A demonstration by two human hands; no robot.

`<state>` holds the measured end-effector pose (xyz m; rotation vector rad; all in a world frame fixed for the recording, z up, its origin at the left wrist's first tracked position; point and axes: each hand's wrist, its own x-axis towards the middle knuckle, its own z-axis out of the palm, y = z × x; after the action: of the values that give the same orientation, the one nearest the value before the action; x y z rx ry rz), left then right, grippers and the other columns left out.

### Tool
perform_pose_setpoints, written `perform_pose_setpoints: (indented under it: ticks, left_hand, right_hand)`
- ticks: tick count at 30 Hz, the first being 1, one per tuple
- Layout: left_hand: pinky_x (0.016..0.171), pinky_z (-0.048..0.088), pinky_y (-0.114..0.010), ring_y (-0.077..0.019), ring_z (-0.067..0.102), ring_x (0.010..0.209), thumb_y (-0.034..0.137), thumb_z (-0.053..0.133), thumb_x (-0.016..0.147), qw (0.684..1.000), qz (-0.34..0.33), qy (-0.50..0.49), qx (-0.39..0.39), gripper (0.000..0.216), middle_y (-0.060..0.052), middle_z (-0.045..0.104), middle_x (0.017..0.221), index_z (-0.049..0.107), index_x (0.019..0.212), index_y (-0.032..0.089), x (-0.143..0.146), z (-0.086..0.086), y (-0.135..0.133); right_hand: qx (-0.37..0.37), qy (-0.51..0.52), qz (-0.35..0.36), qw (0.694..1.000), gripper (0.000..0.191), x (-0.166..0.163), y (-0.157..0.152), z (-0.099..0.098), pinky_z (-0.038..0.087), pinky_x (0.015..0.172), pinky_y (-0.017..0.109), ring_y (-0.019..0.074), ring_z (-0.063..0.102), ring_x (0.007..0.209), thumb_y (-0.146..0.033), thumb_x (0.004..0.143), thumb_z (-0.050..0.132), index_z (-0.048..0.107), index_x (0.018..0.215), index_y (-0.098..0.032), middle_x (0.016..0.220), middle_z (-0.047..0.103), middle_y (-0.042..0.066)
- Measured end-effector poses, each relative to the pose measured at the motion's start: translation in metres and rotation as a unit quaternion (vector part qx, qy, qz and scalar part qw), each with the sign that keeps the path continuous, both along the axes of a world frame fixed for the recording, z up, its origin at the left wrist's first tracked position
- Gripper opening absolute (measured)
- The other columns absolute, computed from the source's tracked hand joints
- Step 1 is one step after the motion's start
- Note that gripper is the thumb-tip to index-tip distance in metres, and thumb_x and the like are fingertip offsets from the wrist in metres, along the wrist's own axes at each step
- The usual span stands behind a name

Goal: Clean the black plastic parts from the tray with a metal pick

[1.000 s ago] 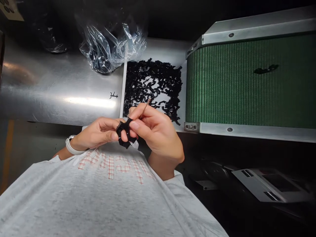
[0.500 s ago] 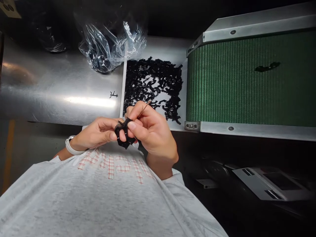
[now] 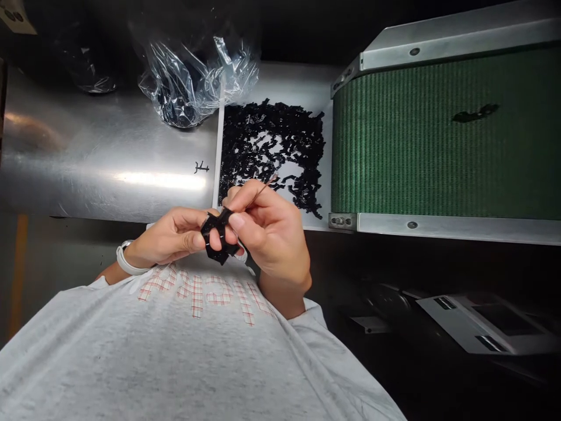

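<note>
The grey shirt (image 3: 175, 351) with red-checked lettering fills the near side, and both hands meet just beyond it. The left hand (image 3: 170, 237), a white watch band (image 3: 129, 260) at its wrist, is closed on a black part (image 3: 215, 252), its thumb against the part's left edge. The right hand (image 3: 280, 237) meets the same part from the other side — thumb and forefinger pinched together at its upper right corner — so the part lies between the two grips, at the fingertips rather than in either palm. Fingertips also show through its gaps; whose they are, I cannot tell. A thin rod (image 3: 266, 185) slants up and right out of the right hand, which grips its lower end.

Past the hands, many small black pieces (image 3: 280, 120) lie spread over a pale surface (image 3: 290, 171), with a white strip (image 3: 218, 152) along its left side. Left of the strip, a little black bit (image 3: 202, 168) rests on the metal table (image 3: 87, 146). To the right is a ribbed green belt (image 3: 394, 146) bearing one dark piece (image 3: 475, 113). Farthest off, a clear plastic bag (image 3: 188, 88) with dark contents sits on the metal.
</note>
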<state>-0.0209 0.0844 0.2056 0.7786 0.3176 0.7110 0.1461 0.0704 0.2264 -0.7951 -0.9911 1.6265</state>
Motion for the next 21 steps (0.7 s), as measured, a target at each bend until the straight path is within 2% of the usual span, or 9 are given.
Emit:
perform_pose_setpoints:
  ticks: [3, 8, 13, 21]
  left_hand:
    - [0.084, 0.058, -0.036, -0.0171, 0.069, 0.078, 0.043, 0.072, 0.088, 1.000, -0.007, -0.009, -0.011, 0.030, -0.004, 0.069, 0.086, 0.075, 0.076, 0.016, 0.0007, 0.0006, 0.0000]
    - [0.074, 0.053, -0.025, -0.0093, 0.059, 0.065, 0.039, 0.070, 0.091, 0.999, 0.011, -0.019, 0.030, 0.026, -0.002, 0.067, 0.074, 0.078, 0.077, 0.018, 0.0014, 0.0030, 0.0016]
    - [0.083, 0.055, -0.027, -0.0109, 0.059, 0.072, 0.036, 0.068, 0.092, 0.998, 0.018, -0.012, 0.053, 0.022, -0.003, 0.068, 0.081, 0.080, 0.084, 0.019, 0.0001, -0.0002, 0.0010]
    - [0.092, 0.054, -0.031, -0.0137, 0.065, 0.084, 0.036, 0.070, 0.091, 0.998, 0.025, 0.015, 0.060, 0.016, -0.003, 0.069, 0.090, 0.082, 0.089, 0.024, -0.0027, -0.0014, -0.0014]
  right_hand:
    - [0.010, 0.006, 0.003, 1.000, 0.020, -0.0007, -0.0010, -0.0010, 0.042, 0.039, 0.016, 0.0066, 0.051, 0.048, -0.037, 0.090, 0.071, 0.060, 0.087, -0.021, 0.064, 0.056, -0.005]
    - [0.026, -0.011, -0.019, 0.999, 0.021, -0.0018, -0.0020, 0.0020, 0.048, 0.050, 0.019, 0.0069, 0.053, 0.052, -0.032, 0.084, 0.079, 0.060, 0.085, -0.022, 0.062, 0.044, -0.009]
    - [0.025, -0.046, -0.028, 0.998, 0.025, -0.0021, -0.0022, 0.0037, 0.049, 0.051, 0.021, 0.0088, 0.054, 0.054, -0.038, 0.085, 0.077, 0.057, 0.082, -0.023, 0.060, 0.041, -0.009]
    - [0.048, -0.063, -0.038, 0.996, 0.021, -0.0023, -0.0018, 0.0039, 0.045, 0.053, 0.022, 0.0098, 0.048, 0.056, -0.036, 0.088, 0.073, 0.057, 0.083, -0.023, 0.060, 0.037, -0.008]
